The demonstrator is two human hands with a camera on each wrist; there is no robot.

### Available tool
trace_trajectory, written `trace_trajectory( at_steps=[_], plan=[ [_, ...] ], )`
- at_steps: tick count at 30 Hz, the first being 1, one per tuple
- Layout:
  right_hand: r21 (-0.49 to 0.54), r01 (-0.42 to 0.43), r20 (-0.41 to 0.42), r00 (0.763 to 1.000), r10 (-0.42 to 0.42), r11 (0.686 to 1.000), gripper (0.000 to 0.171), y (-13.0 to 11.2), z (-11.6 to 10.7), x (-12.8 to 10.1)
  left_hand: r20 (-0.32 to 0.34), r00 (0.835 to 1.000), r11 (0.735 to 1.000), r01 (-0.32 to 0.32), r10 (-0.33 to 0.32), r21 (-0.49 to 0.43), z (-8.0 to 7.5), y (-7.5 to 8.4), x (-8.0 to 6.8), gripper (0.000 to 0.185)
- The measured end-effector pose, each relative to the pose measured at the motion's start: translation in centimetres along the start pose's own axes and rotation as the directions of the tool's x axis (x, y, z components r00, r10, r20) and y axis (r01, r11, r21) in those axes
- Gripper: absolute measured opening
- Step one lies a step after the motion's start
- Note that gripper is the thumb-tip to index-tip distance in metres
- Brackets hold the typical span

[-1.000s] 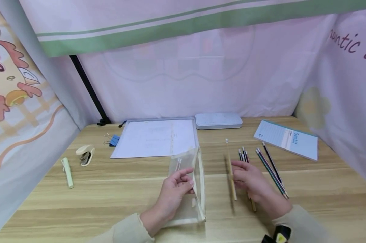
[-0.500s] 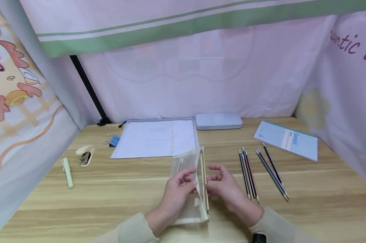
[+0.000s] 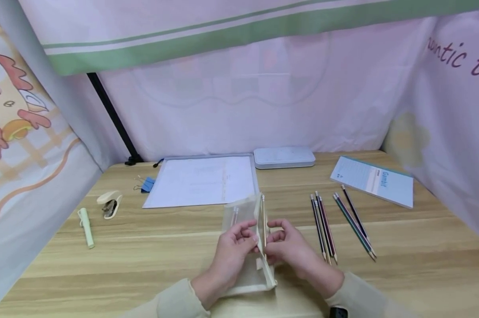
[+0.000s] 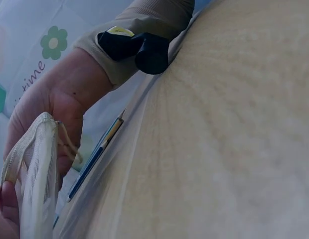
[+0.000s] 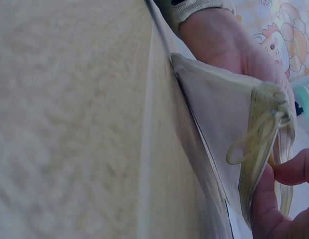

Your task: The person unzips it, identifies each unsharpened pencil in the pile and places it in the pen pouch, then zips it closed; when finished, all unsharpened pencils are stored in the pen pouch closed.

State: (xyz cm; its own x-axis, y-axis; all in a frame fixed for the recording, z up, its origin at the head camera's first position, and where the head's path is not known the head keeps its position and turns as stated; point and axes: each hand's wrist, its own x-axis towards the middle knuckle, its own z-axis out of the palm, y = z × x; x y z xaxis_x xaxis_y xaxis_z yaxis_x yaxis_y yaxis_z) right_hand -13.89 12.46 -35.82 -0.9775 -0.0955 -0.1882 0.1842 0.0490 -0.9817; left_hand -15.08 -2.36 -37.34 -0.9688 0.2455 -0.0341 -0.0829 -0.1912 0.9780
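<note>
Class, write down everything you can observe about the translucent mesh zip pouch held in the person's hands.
The translucent mesh zip pouch is a flat, cream-edged bag of see-through mesh that looks soft. A cream zip band runs along its right side, with a small loop pull. It lies lengthwise on the wooden table, its open edge lifted. The left hand grips the opening; the right hand holds a gold pencil at it. Another pencil shows inside.

Both forearms in beige sleeves are reaching forward and angling inward, the hands meeting in the middle. The left hand (image 3: 234, 247) is curling its fingers (image 3: 250, 238) in a pinch. The right hand (image 3: 292, 249) is pinching too, thumb and fingers bent.
</note>
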Motion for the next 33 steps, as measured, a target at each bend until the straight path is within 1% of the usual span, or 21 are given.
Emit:
trace_trajectory(
  at_steps=[3, 6, 10, 14, 17, 21, 23, 25, 28, 33],
  plan=[
    [-0.008, 0.002, 0.038, 0.999, -0.002, 1.000, 0.063, 0.0, 0.0, -0.3, -0.004, 1.000, 1.000, -0.001, 0.001, -0.005, 0.0, 0.0, 0.0, 0.040],
    [-0.008, 0.009, 0.036, 0.999, -0.009, 1.000, 0.060, 0.0, -0.2, -0.4, 0.004, 1.000, 1.000, -0.001, 0.001, -0.010, -0.1, 0.0, 0.0, 0.041],
    [-0.042, 0.038, -0.024, 0.999, -0.039, 0.998, 0.053, -0.1, -1.5, -0.4, 0.003, 1.000, 1.000, -0.001, 0.001, -0.009, -0.3, 0.1, -0.1, 0.041],
    [-0.160, 0.064, -0.100, 0.992, -0.080, 0.985, 0.045, -0.2, -4.1, -0.2, -0.007, 1.000, 1.000, 0.003, -0.003, -0.002, -0.5, 0.2, -0.2, 0.042],
    [-0.286, 0.051, -0.139, 0.986, -0.095, 0.957, 0.042, 0.0, -6.7, 0.2, -0.008, 1.000, 1.000, 0.004, -0.004, -0.001, -0.6, 0.2, -0.3, 0.043],
    [-0.405, 0.052, -0.155, 0.980, -0.125, 0.913, 0.040, 0.4, -9.9, 0.7, -0.006, 1.000, 1.000, 0.004, -0.004, -0.007, -0.8, 0.3, -0.4, 0.043],
    [-0.432, 0.053, -0.157, 0.978, -0.134, 0.900, 0.040, 0.6, -11.0, 0.9, -0.005, 1.000, 1.000, 0.004, -0.004, -0.008, -0.8, 0.3, -0.4, 0.042],
    [-0.470, 0.055, -0.151, 0.978, -0.142, 0.881, 0.039, 0.9, -11.8, 1.0, -0.004, 1.000, 1.000, 0.006, -0.006, -0.006, -0.8, 0.3, -0.4, 0.042],
    [-0.500, 0.046, -0.135, 0.982, -0.131, 0.865, 0.038, 1.4, -12.5, 1.1, -0.005, 1.000, 1.000, 0.006, -0.006, -0.002, -0.8, 0.4, -0.5, 0.042],
    [-0.589, 0.046, -0.117, 0.983, -0.142, 0.807, 0.034, 1.5, -13.3, 1.2, -0.009, 1.000, 1.000, 0.005, -0.005, 0.000, -0.7, 0.4, -0.4, 0.041]
  ],
)
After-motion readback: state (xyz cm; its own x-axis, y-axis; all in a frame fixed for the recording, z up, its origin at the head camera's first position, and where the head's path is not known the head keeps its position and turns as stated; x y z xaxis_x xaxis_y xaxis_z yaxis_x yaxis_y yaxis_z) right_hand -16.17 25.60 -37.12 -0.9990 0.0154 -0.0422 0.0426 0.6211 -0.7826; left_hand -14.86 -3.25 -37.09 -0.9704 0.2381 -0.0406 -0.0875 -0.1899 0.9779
